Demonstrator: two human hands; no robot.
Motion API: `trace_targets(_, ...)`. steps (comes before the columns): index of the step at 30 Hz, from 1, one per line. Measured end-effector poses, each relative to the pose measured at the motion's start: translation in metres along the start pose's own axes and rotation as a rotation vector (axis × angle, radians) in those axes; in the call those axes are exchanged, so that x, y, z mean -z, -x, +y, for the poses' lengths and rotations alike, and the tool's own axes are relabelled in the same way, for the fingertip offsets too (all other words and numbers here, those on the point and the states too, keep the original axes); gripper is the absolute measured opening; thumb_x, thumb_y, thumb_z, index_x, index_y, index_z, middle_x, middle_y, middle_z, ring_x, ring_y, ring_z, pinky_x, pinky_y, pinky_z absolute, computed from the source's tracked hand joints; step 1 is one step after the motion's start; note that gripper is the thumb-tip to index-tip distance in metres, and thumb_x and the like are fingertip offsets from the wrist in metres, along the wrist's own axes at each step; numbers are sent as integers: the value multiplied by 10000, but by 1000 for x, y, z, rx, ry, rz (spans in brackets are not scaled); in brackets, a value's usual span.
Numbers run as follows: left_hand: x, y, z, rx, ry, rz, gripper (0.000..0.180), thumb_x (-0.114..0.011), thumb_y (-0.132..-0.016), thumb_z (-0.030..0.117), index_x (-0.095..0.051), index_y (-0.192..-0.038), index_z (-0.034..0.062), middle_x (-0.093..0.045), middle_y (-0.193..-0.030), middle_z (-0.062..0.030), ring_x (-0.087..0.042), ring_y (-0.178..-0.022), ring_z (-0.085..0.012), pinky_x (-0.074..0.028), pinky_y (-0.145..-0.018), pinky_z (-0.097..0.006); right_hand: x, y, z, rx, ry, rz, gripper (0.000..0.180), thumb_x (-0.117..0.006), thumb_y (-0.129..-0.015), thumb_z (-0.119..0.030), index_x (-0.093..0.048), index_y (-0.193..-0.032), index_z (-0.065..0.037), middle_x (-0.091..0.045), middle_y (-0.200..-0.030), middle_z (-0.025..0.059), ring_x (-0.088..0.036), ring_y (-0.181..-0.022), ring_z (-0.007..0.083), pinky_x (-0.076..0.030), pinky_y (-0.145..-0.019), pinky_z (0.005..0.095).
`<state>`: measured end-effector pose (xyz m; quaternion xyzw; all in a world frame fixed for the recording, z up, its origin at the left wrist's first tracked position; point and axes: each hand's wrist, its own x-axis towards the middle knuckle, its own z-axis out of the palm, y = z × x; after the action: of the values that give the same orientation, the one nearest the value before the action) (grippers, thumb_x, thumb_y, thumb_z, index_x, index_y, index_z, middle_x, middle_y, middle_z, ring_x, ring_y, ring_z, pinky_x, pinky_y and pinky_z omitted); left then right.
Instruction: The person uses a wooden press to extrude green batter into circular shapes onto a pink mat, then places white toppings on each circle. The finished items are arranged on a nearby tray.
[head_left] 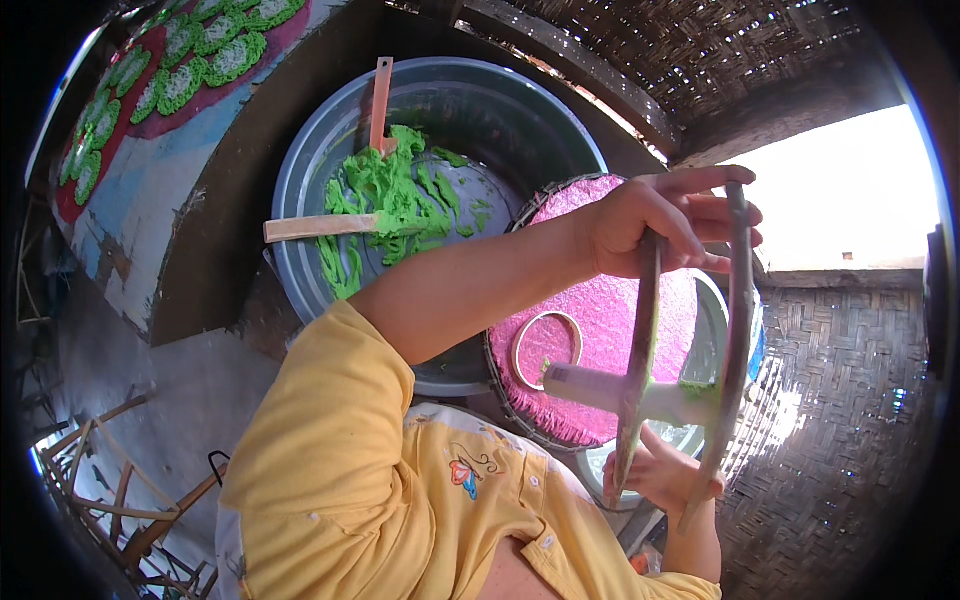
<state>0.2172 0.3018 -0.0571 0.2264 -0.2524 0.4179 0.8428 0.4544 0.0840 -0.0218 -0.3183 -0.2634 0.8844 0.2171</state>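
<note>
Over a woven tray, I hold a press-like tool made of two long wooden bars [643, 345] with a pale tube [590, 388] running between them. My left hand [675, 220] grips the upper ends of both bars, its thumb at one and its fingers round the other. Lower down, my right hand [660, 472] is closed about the bars' lower part, partly hidden behind them. Green dough smears the tube and the bars. Below the tube's end, a thin ring [547, 350] lies on the pink cloth [590, 325] covering the tray, with a few green crumbs inside it.
A large grey basin [290, 180] holds green dough [400, 195], an orange spatula [381, 100] and a wooden paddle [320, 227]. A pale green basin [708, 320] sits behind the tool. Green lacy rounds [235, 58] lie on a surface at upper left. Woven walls [830, 380] stand at right.
</note>
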Motion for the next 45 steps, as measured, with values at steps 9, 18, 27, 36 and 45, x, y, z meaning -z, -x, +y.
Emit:
trace_targets(9, 23, 33, -4, -79, 118, 341, 474, -461, -858, 581, -627, -1046, 178, -629, -1031, -123, -562, -1049, -299, -405, -882, -418, -10, -14, -12, -172, 133, 307, 1279, -723, -462, -569, -91, -1438, -37, -542, -1087, 230, -569, -944, 339, -446, -819, 427)
trace_targets(18, 21, 38, 32, -161, -8, 384, 483, -502, -828, 598, -636, -930, 146, -658, -911, -132, -619, -935, -331, -472, -642, -337, 4, -43, -6, -19, 132, 210, 892, -714, -541, -436, -429, -1263, 4, -561, -1059, 190, -575, -911, 297, -456, -755, 383)
trace_targets(27, 24, 22, 37, -171, -70, 317, 417, -473, -861, 569, -647, -901, 192, -603, -874, -78, -580, -900, -272, -484, -720, -424, -14, -49, -22, 77, 286, 489, 826, -732, -527, -394, -466, -1172, 47, -581, -953, 158, -591, -746, 239, -462, -587, 330)
trace_targets(36, 21, 35, 2, -144, 47, 482, 419, -494, -849, 567, -609, -843, 164, -630, -822, -92, -640, -823, -290, -467, -593, -327, -26, -21, -27, -75, 312, 592, 782, -728, -535, -398, -486, -1131, 45, -586, -886, 132, -587, -677, 221, -446, -523, 308)
trace_targets(45, 8, 55, 25, -162, -96, 492, 428, -456, -871, 574, -594, -827, 171, -593, -778, -79, -603, -790, -264, -486, -605, -360, -27, -42, 4, 85, 196, 550, 644, -741, -532, -325, -566, -993, 89, -616, -774, 160, -603, -600, 222, -486, -527, 313)
